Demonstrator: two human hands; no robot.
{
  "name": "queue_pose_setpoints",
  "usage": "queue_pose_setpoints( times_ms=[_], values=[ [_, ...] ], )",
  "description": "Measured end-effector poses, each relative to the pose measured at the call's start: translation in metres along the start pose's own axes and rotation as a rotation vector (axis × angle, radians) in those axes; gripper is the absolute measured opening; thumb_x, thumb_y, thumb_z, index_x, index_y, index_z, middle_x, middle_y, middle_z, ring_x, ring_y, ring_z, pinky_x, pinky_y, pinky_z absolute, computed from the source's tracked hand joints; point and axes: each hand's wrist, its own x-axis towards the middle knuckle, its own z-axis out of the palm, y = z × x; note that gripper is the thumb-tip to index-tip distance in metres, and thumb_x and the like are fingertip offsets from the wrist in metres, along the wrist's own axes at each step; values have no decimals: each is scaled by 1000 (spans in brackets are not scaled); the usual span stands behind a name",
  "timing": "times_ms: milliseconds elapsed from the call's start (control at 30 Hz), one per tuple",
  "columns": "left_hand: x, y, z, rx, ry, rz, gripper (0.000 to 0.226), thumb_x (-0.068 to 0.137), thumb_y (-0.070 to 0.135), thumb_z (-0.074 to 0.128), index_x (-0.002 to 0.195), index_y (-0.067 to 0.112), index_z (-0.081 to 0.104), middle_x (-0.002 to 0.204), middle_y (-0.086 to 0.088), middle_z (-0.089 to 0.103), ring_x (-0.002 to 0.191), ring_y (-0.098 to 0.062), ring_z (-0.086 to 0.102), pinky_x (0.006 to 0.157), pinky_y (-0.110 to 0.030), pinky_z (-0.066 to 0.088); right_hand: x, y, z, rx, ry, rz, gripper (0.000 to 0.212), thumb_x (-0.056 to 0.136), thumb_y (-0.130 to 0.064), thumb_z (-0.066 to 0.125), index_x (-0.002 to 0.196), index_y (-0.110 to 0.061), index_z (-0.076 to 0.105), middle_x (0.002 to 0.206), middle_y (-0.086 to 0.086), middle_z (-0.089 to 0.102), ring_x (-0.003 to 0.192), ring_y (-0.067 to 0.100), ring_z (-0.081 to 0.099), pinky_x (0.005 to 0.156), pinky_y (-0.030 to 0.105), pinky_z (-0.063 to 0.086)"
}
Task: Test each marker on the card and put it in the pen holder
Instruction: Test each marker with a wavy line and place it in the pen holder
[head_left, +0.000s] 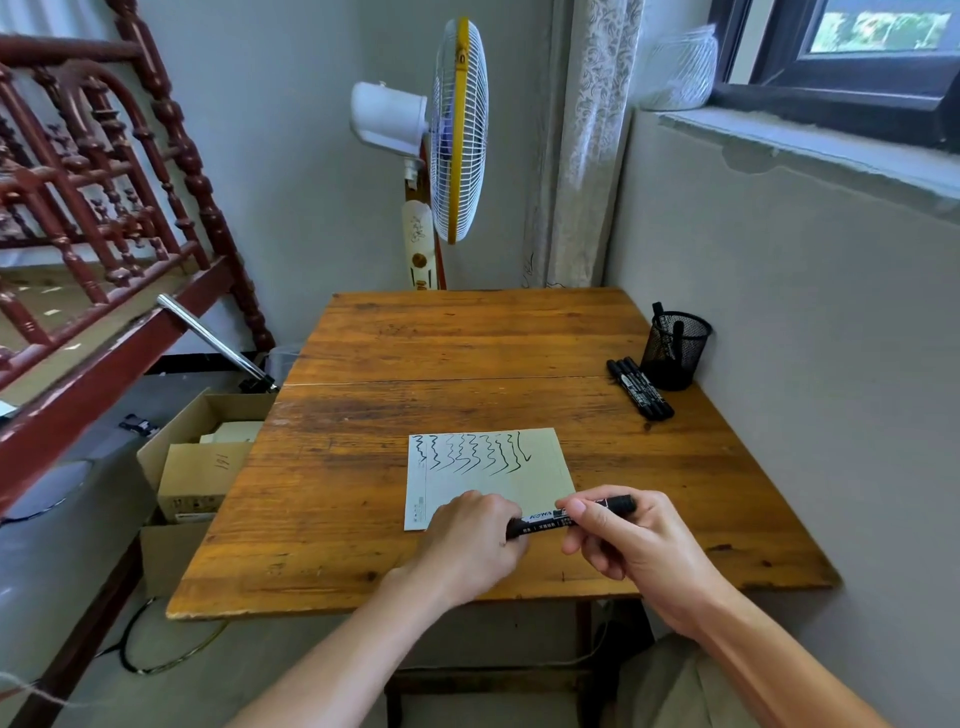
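Observation:
A pale card (540, 467) lies on the wooden table (363, 415), with several black wavy lines across its top. Over its near edge I hold one black marker (550, 519) crosswise with both hands. My left hand (472, 545) grips the marker's left end, and my right hand (623, 535) pinches its right part between thumb and fingers. A black mesh pen holder (675, 351) stands at the table's far right by the wall, with markers inside it. Three black markers (640, 387) lie side by side just left of the holder.
A standing fan (457, 135) is behind the table. Open cardboard boxes (202, 467) sit on the floor to the left, beside a dark red wooden bed frame (104, 208). The grey wall runs along the table's right side.

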Motion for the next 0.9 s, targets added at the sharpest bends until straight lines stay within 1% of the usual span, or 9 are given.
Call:
queue_pose_setpoints(
  times_ms=[133,267,367,467,567,667,733,800,900],
  values=[
    [4,-4,7,39,-26,-15,26,86,23,56,63,21,46,71,-4,56,67,-24,48,56,-29,34,2,12,-5,-10,-14,63,36,80,-29,69,98,1,71,69,11,68,50,13,49,42,22,33],
    [5,-8,15,57,61,-8,18,85,28,59,74,25,46,76,1,56,68,-17,48,57,-26,34,4,26,-7,-63,56,142,27,83,-32,69,99,-10,72,70,6,67,54,12,52,46,22,36],
    [7,-18,17,1,148,-8,15,85,34,59,91,25,49,94,4,61,76,-9,46,59,-18,33,9,24,-13,-84,193,146,15,86,-23,68,97,-12,71,67,3,64,55,11,53,49,23,38],
    [12,-36,21,15,239,-49,29,86,37,57,111,23,50,109,5,55,96,-11,46,78,-22,41,26,3,-31,-93,377,66,12,92,-17,60,96,-10,68,69,3,61,58,13,51,51,23,38],
    [15,-54,28,78,291,-78,34,88,40,53,116,21,50,114,4,52,106,-14,45,91,-28,40,62,-28,-63,-128,612,-92,17,96,-23,55,99,-10,66,76,2,62,60,13,53,52,24,40],
    [12,-63,41,144,285,-95,34,88,43,50,114,21,54,110,3,52,104,-14,44,89,-28,38,106,-58,-99,-182,802,-248,20,96,-20,55,109,-9,66,79,0,64,55,10,55,56,23,48],
    [10,-64,49,162,314,-98,32,88,45,49,108,22,57,108,3,53,102,-14,45,87,-29,39,137,-69,-121,-268,858,-257,24,94,-24,55,112,-13,65,89,4,68,62,16,60,68,34,54],
    [8,-65,52,166,332,-101,32,88,45,49,108,22,57,109,3,52,102,-14,44,86,-28,38,168,-68,-144,-367,894,-182,27,88,-32,56,110,-21,66,102,5,71,81,26,69,83,43,57],
    [8,-66,51,163,315,-109,35,89,48,43,112,25,54,114,5,48,106,-11,40,90,-25,34,202,-54,-163,-482,889,-45,28,84,-35,56,105,-21,68,106,8,73,96,34,69,88,49,56]
  ],
)
